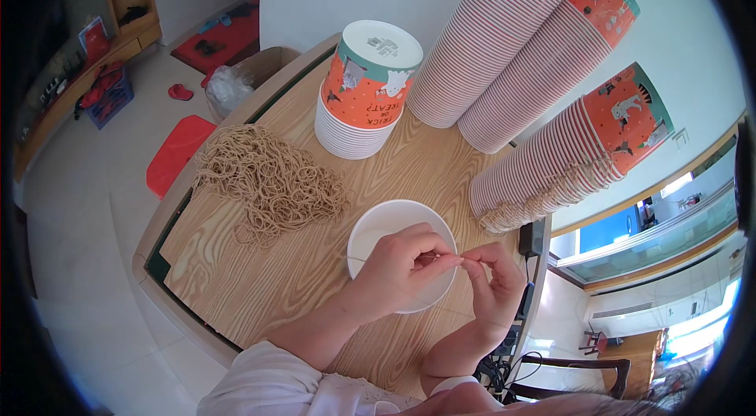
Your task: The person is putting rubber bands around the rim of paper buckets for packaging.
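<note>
A white paper bucket (368, 236) stands open end up on the table, its inside facing me. Above its mouth, my left hand (405, 262) is closed in a pinch on a thin beige cord (358, 259), part of which shows at the bucket's left side. My right hand (498, 286) meets it fingertip to fingertip at the bucket's right rim, thumb and forefinger pinched together. What lies between those fingertips is too small to make out clearly. To the left lies a loose heap of beige cord loops (272, 180).
A short stack of upturned orange-and-white buckets (366, 93) stands behind. Tall nested stacks (492, 26), (551, 58) lean at the back right. Beige cords hang along the nearer right stack (543, 152). A black adapter (532, 239) sits at the wooden table's (213, 274) right edge.
</note>
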